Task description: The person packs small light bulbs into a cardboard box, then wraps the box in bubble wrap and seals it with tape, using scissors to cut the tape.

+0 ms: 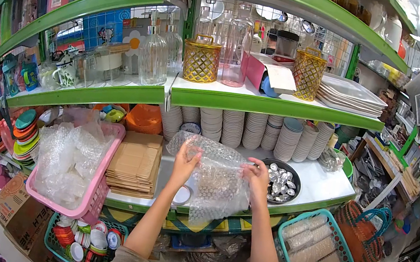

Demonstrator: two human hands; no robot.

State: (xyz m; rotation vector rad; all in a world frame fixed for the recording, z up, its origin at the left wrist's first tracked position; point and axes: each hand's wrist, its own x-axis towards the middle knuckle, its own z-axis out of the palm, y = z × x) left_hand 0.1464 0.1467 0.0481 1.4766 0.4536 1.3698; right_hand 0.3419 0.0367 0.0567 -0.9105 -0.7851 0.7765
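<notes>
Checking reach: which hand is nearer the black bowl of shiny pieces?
Right. The right hand holds the bubble wrap just beside the black bowl; the left hand grips the wrap's far side, nearer the cardboard stack.

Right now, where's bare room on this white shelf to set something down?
Bare shelf lies right of the dark bowl. A narrow strip shows between the cardboard stack and the held bubble wrap. The back is crowded with stacked bowls.
</notes>
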